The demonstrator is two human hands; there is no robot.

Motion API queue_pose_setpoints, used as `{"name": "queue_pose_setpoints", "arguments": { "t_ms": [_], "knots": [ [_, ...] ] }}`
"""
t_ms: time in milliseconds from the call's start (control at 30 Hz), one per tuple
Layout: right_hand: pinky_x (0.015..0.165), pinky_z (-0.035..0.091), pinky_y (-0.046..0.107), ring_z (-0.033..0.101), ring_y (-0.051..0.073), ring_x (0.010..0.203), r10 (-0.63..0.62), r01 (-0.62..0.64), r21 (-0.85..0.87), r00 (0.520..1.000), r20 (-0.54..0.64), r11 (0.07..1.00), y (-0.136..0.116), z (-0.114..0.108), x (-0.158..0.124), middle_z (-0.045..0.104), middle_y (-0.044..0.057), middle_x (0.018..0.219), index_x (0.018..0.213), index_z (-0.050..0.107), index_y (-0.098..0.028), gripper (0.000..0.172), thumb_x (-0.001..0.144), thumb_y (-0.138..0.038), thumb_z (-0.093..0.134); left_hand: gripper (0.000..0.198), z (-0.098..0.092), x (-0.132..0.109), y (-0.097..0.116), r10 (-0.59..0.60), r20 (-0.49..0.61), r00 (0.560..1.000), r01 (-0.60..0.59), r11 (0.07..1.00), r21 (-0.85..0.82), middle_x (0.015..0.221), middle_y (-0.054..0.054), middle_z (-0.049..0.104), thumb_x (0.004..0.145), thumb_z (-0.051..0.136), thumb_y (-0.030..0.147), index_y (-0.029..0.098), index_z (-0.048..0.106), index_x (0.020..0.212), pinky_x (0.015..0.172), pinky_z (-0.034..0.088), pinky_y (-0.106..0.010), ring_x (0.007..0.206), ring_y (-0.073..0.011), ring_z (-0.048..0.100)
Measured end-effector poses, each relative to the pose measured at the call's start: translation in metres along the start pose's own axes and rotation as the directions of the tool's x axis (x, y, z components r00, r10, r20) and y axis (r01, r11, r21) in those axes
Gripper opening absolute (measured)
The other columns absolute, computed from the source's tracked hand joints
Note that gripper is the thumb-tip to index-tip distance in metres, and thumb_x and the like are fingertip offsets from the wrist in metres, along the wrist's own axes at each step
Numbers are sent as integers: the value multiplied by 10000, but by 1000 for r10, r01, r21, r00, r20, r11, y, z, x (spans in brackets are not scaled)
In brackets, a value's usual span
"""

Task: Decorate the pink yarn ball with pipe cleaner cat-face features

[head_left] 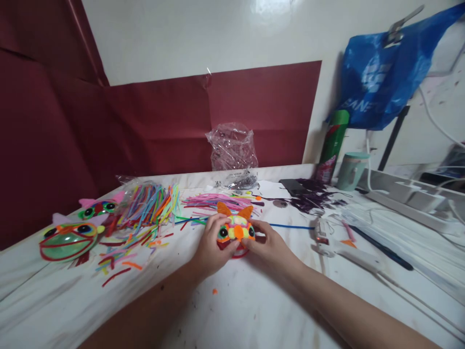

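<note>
A small orange and yellow animal figure point(238, 231) with pointed orange ears, round dark eyes and a red lower rim is held between my two hands, near the middle of the table. My left hand point(211, 245) grips its left side, thumb low on the front. On the other side my right hand point(271, 245) has its fingers closed on the figure, with the thumb near the orange nose. A blue pipe cleaner point(294, 226) lies on the table behind the hands and sticks out to both sides.
Two finished-looking animal figures, one green and red point(69, 241), stand at the left. Colourful pipe cleaners point(145, 206) lie beside them. On the right are a glue gun point(348, 253), a dark blue stick point(381, 247), purple scraps point(308, 198), a mint cup point(351, 172) and a power strip point(414, 206).
</note>
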State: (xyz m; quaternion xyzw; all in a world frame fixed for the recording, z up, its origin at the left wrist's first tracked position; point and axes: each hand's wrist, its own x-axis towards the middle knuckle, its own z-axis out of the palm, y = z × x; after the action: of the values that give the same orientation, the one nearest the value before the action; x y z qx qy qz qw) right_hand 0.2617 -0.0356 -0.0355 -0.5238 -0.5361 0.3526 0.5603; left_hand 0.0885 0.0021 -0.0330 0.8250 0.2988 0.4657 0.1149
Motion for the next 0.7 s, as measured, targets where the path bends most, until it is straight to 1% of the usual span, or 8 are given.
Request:
{"name": "queue_pose_setpoints", "arguments": {
  "t_ms": [67, 133, 200, 267, 333, 400, 567, 700],
  "knots": [
    [751, 536, 399, 629, 278, 919, -29, 28, -30, 1000, -12, 999, 6, 2, 0, 626, 136, 1073, 1113, 573, -126, 602, 579, -373, 699, 376, 0, 0, 1, -8, -2, 1000, 8, 1000, -6, 1172, -113, 487, 742, 633, 257, 203, 505, 1091, 991, 394, -447, 1163, -268, 468],
    [724, 540, 394, 632, 271, 900, -63, 62, -49, 998, -25, 997, 11, 3, 1, 625, 133, 1067, 1128, 562, -134, 587, 610, -379, 691, 373, 0, 1, 1, -24, 0, 1000, 24, 1000, -16, 1172, -109, 494, 738, 639, 267, 209, 518, 1086, 994, 395, -443, 1158, -266, 475],
    [742, 533, 391, 621, 265, 920, -106, 103, -77, 994, -40, 992, 15, 4, 2, 625, 123, 1070, 1115, 569, -153, 545, 629, -368, 688, 365, -2, 4, -1, -37, 16, 999, 38, 999, -38, 1178, -108, 499, 745, 635, 286, 212, 530, 1086, 999, 393, -440, 1159, -265, 477],
    [767, 521, 398, 605, 266, 946, -138, 131, -110, 989, -53, 985, 18, 4, 3, 621, 125, 1078, 1100, 580, -153, 517, 637, -357, 688, 308, -6, 7, -5, -44, 47, 998, 48, 996, -80, 1177, -107, 510, 792, 584, 312, 208, 549, 1079, 1006, 390, -431, 1161, -256, 481],
    [777, 514, 405, 593, 271, 960, -146, 136, -131, 987, -64, 982, 19, 3, 3, 616, 134, 1087, 1097, 585, -144, 517, 640, -362, 688, 266, -9, 9, -8, -46, 88, 995, 57, 990, -131, 1176, -105, 522, 853, 495, 332, 208, 568, 1077, 1012, 388, -421, 1167, -245, 484],
    [779, 512, 406, 591, 269, 960, -145, 135, -134, 987, -69, 982, 20, 3, 4, 616, 131, 1089, 1099, 588, -147, 516, 645, -369, 691, 276, -12, 11, -10, -42, 112, 993, 59, 986, -155, 1183, -103, 529, 872, 459, 344, 212, 576, 1084, 1015, 387, -420, 1172, -244, 485],
    [777, 513, 393, 592, 257, 955, -159, 148, -131, 984, -80, 980, 19, 4, 3, 615, 111, 1078, 1079, 604, -167, 479, 647, -351, 697, 411, -9, 9, -7, -13, 90, 996, 20, 996, -84, 1198, -107, 514, 732, 651, 325, 214, 541, 1111, 1008, 387, -441, 1179, -276, 473],
    [758, 518, 402, 591, 266, 934, -143, 134, -111, 986, -82, 985, 16, 4, 2, 627, 112, 1027, 1061, 607, -152, 486, 629, -353, 704, 386, -5, 9, -6, -19, 86, 996, 24, 998, -60, 1192, -102, 504, 741, 649, 278, 216, 525, 1101, 1025, 370, -434, 1200, -263, 453]
  ]
}}
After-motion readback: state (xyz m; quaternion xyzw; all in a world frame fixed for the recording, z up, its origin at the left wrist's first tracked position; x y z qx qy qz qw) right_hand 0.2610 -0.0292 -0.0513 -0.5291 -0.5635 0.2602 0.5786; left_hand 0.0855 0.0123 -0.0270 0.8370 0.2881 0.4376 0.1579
